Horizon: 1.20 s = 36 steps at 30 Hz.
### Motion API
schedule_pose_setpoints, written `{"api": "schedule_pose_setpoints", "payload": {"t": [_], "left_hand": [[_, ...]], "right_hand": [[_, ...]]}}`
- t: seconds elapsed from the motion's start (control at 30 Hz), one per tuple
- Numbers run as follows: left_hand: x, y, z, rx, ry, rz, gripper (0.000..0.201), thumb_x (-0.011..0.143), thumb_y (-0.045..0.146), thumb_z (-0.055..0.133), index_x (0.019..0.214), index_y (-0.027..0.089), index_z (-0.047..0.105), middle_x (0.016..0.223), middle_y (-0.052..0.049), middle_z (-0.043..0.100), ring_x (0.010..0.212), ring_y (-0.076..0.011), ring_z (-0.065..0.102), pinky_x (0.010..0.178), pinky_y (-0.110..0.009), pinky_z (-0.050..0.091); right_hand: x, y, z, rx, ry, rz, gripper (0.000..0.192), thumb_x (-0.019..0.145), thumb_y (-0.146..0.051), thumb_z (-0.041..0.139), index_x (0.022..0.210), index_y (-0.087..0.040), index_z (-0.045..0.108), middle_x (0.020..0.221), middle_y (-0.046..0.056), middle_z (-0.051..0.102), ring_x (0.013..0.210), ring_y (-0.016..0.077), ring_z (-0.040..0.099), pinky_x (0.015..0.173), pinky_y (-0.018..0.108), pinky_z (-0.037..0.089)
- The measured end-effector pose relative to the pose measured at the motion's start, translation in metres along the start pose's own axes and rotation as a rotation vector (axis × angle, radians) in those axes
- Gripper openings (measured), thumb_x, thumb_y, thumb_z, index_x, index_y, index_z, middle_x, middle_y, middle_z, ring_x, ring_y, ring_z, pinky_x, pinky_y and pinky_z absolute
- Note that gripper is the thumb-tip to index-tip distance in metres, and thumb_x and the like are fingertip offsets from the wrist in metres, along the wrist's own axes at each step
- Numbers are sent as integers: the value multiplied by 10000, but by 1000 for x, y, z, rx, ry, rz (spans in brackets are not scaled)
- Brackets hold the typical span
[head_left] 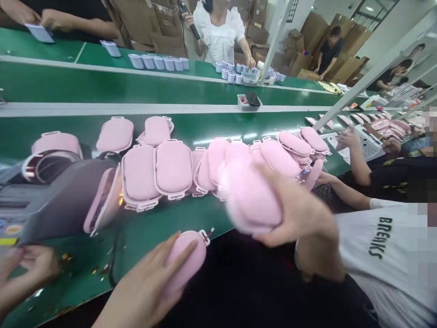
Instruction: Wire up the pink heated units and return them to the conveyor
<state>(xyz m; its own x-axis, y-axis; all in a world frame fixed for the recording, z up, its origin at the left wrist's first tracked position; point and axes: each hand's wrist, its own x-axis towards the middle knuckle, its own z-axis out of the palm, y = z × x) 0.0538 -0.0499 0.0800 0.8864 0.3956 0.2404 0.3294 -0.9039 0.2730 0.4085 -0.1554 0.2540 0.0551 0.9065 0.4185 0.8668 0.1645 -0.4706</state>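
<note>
Nearest the lens, the left hand (143, 287) lies flat over a pink case (186, 259) at the near edge of the green table (143, 232), fingers spread along its rounded top and pressing rather than gripping; a small white tab with a red bit pokes out at the case's far end. To its right, the right hand (293, 214) wraps around a second pink case (252, 200), lifted off the table and blurred, thumb on top and fingers curled under its end. Both cases look light, with a smooth, slightly cushioned skin that could slide in the palm, so the judgement is that the best hold is across the narrow middle, clear of the white clips at the ends, which look thin enough to snap.

At the far left edge another person's hand (23, 269) rests on the table beside a grey machine (58, 196). A person in a white T-shirt (382, 255) sits close on the right.

Beyond the hands, a row of pink cases (170, 168) lies on the table, overlapping and touching one another. Farther on, a small tray (248, 102) with a dark phone sits on the pale strip, and small white cups (159, 62) stand in a line on the far side, near a person in a white blouse (220, 32).
</note>
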Motion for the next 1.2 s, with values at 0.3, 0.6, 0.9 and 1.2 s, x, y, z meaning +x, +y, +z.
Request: {"api": "schedule_pose_setpoints", "payload": {"t": [0.3,0.6,0.9,1.2], "left_hand": [[-8,-82,40,171,44,-242,658,926,350,614,1575,290,520,1559,-191,562,1435,-520,529,1115,-701,514],[50,17,87,-186,271,-124,480,1092,431,521,1538,257,499,1504,-137,624,1329,-312,654,1117,-464,570],[62,-9,93,-120,404,-170,304,1071,185,492,1295,239,691,1193,-28,796,1056,-205,768,933,-301,586],[69,-9,91,-16,506,-104,387,983,2,547,1216,245,736,1119,4,817,951,-156,786,841,-237,585]], "right_hand": [[-76,39,187,-268,-496,33,999,648,-532,1008,1515,-285,578,1535,162,632,1334,406,640,1102,583,568],[-44,72,159,36,-463,-160,451,939,-502,792,1350,-325,746,1352,33,777,1280,233,724,1114,367,579],[-138,93,150,99,232,165,156,1035,-324,657,1144,-249,740,968,53,787,889,204,748,808,367,639],[-110,53,191,415,-54,372,312,957,-444,779,1170,-219,745,993,39,828,787,155,769,781,274,636]]}}
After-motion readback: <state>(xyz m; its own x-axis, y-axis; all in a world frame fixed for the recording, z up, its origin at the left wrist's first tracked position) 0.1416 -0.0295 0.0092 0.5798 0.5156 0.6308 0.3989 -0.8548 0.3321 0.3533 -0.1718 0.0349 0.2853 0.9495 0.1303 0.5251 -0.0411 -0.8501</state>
